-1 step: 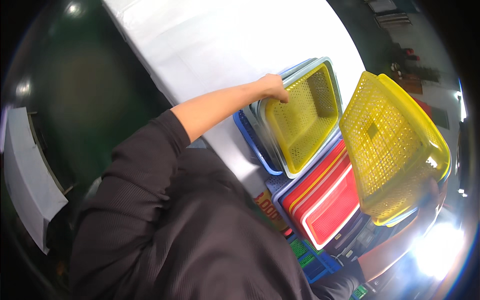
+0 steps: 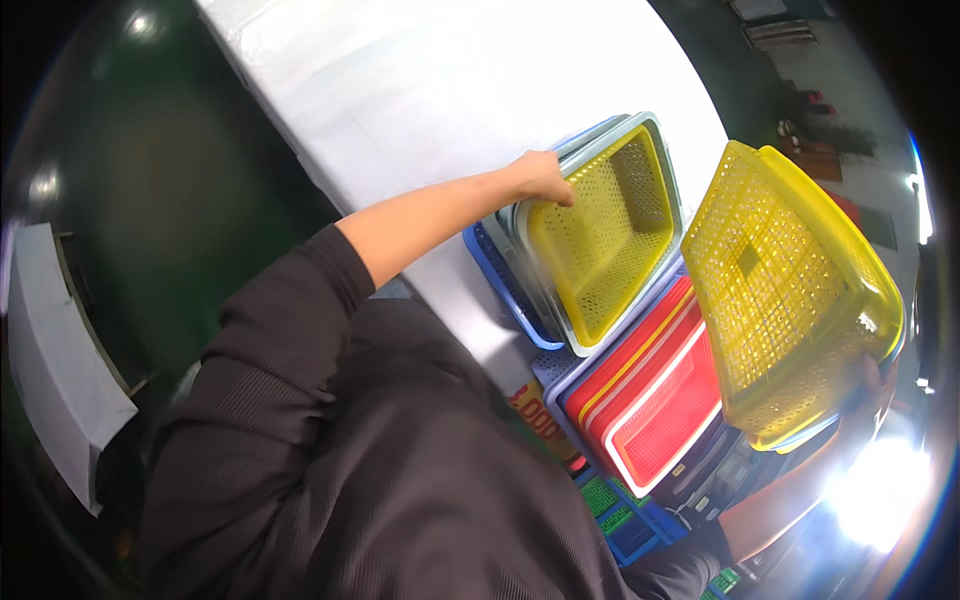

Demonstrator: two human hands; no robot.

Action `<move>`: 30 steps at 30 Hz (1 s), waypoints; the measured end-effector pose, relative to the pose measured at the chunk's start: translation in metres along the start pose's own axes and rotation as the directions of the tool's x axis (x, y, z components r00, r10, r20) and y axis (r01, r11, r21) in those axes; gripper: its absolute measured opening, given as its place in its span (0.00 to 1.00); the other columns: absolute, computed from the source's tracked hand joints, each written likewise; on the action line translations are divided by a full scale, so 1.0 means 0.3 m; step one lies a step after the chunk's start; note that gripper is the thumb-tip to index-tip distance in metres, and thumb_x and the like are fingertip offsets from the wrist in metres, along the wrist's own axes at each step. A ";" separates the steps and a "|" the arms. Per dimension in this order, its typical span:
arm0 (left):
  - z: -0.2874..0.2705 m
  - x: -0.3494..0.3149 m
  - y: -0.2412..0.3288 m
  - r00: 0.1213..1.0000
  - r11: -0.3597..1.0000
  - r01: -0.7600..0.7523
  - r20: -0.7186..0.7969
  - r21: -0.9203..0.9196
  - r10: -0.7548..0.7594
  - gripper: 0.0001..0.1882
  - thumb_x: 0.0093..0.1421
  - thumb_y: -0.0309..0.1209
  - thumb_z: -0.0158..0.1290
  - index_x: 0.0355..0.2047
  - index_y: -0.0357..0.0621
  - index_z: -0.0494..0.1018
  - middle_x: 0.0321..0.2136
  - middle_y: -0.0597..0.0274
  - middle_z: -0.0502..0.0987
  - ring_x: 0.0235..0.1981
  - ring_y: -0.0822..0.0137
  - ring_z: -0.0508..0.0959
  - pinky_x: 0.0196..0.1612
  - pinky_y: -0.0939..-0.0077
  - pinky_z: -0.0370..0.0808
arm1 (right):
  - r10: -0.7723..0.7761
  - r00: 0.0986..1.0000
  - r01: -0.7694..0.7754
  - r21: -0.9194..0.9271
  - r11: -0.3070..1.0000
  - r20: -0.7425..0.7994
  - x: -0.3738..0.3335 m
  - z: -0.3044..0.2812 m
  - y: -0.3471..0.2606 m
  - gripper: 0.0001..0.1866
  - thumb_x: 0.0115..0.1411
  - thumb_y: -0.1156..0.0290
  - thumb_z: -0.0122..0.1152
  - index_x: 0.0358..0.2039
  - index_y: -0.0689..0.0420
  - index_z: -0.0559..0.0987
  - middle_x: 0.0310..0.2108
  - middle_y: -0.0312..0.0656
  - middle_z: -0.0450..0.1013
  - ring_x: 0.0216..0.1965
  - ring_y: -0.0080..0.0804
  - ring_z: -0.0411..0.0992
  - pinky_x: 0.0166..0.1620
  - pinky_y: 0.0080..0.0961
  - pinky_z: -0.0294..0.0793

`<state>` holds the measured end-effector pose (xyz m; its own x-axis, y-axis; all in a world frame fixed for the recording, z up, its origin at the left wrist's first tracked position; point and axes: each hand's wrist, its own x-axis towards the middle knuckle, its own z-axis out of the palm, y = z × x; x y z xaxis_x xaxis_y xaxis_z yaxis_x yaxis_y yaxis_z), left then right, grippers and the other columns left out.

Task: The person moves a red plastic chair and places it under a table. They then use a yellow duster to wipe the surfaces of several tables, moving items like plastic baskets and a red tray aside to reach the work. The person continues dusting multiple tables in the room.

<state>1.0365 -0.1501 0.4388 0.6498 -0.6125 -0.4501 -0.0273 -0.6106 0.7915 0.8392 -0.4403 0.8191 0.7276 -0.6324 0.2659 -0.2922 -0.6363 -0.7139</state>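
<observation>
My left hand (image 2: 543,178) is closed over the rim of a tilted nested stack, its thumb on the inner side of a yellow perforated basket (image 2: 608,235). That basket sits inside grey tubs (image 2: 668,170), with a blue one (image 2: 507,295) behind them at the left. On the right, my right hand (image 2: 862,395) grips the lower right side of a raised stack of yellow perforated baskets (image 2: 770,290); glare and shadow partly obscure its fingers. A light blue rim shows behind the raised baskets.
Red baskets (image 2: 660,420), nested with a white-rimmed one in front and a purple one behind, stand below both stacks. A white-covered table (image 2: 420,90) spreads beyond my left arm. Blue and green crates (image 2: 615,510) lie lower down. A pale bench (image 2: 60,370) stands far left.
</observation>
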 end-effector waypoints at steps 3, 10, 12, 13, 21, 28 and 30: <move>0.026 0.048 -0.080 0.997 0.984 -0.079 -0.027 -0.156 0.076 0.35 0.38 0.41 0.58 0.44 0.28 0.68 0.38 0.41 0.74 0.40 0.56 0.75 0.44 0.71 0.71 | -0.025 0.998 0.023 -0.037 0.999 -0.051 -0.019 -0.048 0.037 0.30 0.46 0.68 0.60 0.51 0.64 0.68 0.45 0.46 0.68 0.45 0.35 0.65 0.51 0.31 0.62; 0.043 0.148 -0.207 0.993 0.896 -0.101 0.012 -0.433 0.118 0.34 0.42 0.39 0.58 0.46 0.27 0.67 0.38 0.44 0.73 0.39 0.58 0.75 0.43 0.71 0.71 | -0.047 0.993 0.034 -0.113 0.993 -0.108 -0.068 -0.191 0.115 0.28 0.51 0.67 0.60 0.51 0.63 0.67 0.45 0.44 0.68 0.46 0.31 0.65 0.51 0.27 0.63; 0.028 0.125 -0.253 0.991 0.844 -0.128 -0.030 -0.520 0.131 0.35 0.43 0.38 0.58 0.48 0.25 0.65 0.40 0.43 0.73 0.39 0.60 0.75 0.43 0.71 0.72 | -0.057 0.995 0.045 -0.147 0.988 -0.079 -0.071 -0.268 0.140 0.27 0.52 0.66 0.60 0.52 0.62 0.67 0.45 0.43 0.68 0.46 0.30 0.66 0.51 0.26 0.63; 0.009 0.103 -0.278 0.994 0.828 -0.105 -0.037 -0.550 0.102 0.37 0.43 0.38 0.59 0.49 0.24 0.63 0.41 0.43 0.72 0.39 0.60 0.75 0.42 0.72 0.72 | -0.085 0.990 0.060 -0.209 0.976 -0.110 -0.072 -0.308 0.156 0.27 0.53 0.66 0.60 0.52 0.62 0.67 0.45 0.43 0.68 0.46 0.29 0.66 0.51 0.26 0.63; -0.458 -0.404 -0.592 0.927 0.761 -0.245 -0.376 -0.601 0.002 0.30 0.48 0.31 0.55 0.50 0.28 0.63 0.41 0.53 0.74 0.38 0.67 0.75 0.42 0.78 0.71 | -0.461 0.887 0.302 -0.723 0.621 -0.025 -0.052 -0.131 0.306 0.19 0.52 0.77 0.58 0.47 0.62 0.73 0.37 0.42 0.72 0.37 0.32 0.72 0.44 0.24 0.72; -0.485 -0.762 -0.821 0.625 0.727 -0.328 -0.715 -0.604 -0.312 0.23 0.53 0.32 0.52 0.47 0.32 0.66 0.41 0.55 0.73 0.41 0.66 0.74 0.45 0.75 0.69 | -0.306 0.757 0.537 -0.284 0.794 0.577 -0.304 0.870 0.336 0.22 0.45 0.69 0.60 0.43 0.56 0.67 0.28 0.50 0.74 0.30 0.46 0.74 0.34 0.40 0.73; -0.459 -0.813 -0.879 0.557 0.674 -0.384 -0.740 -0.631 -0.376 0.20 0.54 0.33 0.52 0.45 0.34 0.67 0.40 0.56 0.73 0.41 0.65 0.74 0.44 0.74 0.70 | -0.167 0.749 0.553 -0.467 0.690 0.641 -0.411 1.067 0.381 0.24 0.46 0.68 0.60 0.44 0.54 0.65 0.28 0.51 0.74 0.30 0.50 0.74 0.34 0.42 0.73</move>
<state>0.9898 0.2295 0.3968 0.9347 0.2602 -0.2423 0.2115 0.1408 0.9672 0.9149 -0.2935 0.4973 0.9917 -0.0848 -0.0971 -0.0892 -0.9951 -0.0423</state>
